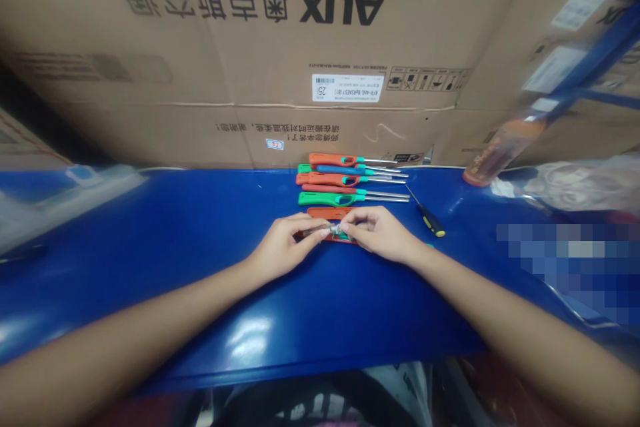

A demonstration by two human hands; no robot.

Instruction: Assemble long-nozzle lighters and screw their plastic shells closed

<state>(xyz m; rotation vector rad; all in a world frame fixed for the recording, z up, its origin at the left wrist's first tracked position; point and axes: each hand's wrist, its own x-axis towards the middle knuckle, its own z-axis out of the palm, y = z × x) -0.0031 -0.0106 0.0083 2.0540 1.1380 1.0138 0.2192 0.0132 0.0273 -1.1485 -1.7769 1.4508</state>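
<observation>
My left hand (283, 245) is closed, thumb and fingers pinching a small greyish, partly see-through lighter part (333, 230). Thumb and fingertips of my right hand (383, 233) close on the whitish end of that same part, so the fingertips nearly meet. Just behind the fingers lies an orange lighter casing half (325, 213); below them, more orange and green casing shows, mostly covered. Farther back, several gas lighters (327, 179) in orange, green, blue and red lie in a row, metal tubes pointing right. A black and yellow screwdriver (431, 220) rests right of them.
A large cardboard box (240, 73) stands against the back of the blue table (200, 327). At the right are an orange-capped bottle (507, 147), a clear plastic bag (575, 183) and a blue metal post (595, 60). A blurred clear plastic container (100, 187) is at the left.
</observation>
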